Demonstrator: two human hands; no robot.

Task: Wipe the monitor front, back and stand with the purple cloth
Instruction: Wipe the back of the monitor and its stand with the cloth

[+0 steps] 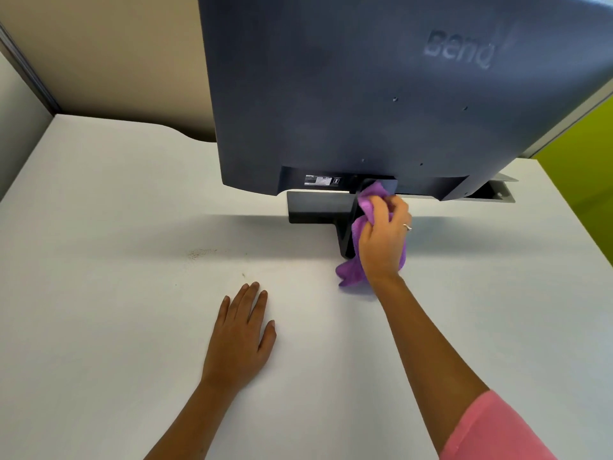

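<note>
A: Looking at the back of the monitor (pixel 381 94). Turned so the back faces this way, maybe to make it easy to reach.

B: And the cloth (pixel 360 239)?

A: Bunched up in the right hand (pixel 384 240). Fingers curled round it, pressing it on the neck of the stand (pixel 318 209), right under the bottom edge of the monitor. One end hanging down and touching the table (pixel 99 227).

B: Why bunched?

A: Probably to fit into the tight spot where neck meets monitor. Easier to rub a thin post with a wad than with a flat sheet.

B: Left hand (pixel 240 340)?

A: Flat on the table, fingers straight and a bit spread. Holding nothing. Well apart from the stand. Likely just leaning there to stay steady while reaching forward.

B: So, which step?

A: Looks like the stand part. Can't tell if front and back are done. Front not in view at all.

B: Anything else there?

A: A small patch of crumbs or dust (pixel 200 253) on the table, left of the stand. A pink sleeve (pixel 491 429) on the right arm. A ring (pixel 407 226) on one finger. A slot (pixel 491 192) in the table behind the monitor, on the right.

B: Anything to watch for?

A: Pushing too hard on the neck could tip or slide the monitor, with no hand holding it. Better to rub softly, then do the flat foot of the stand.
</note>
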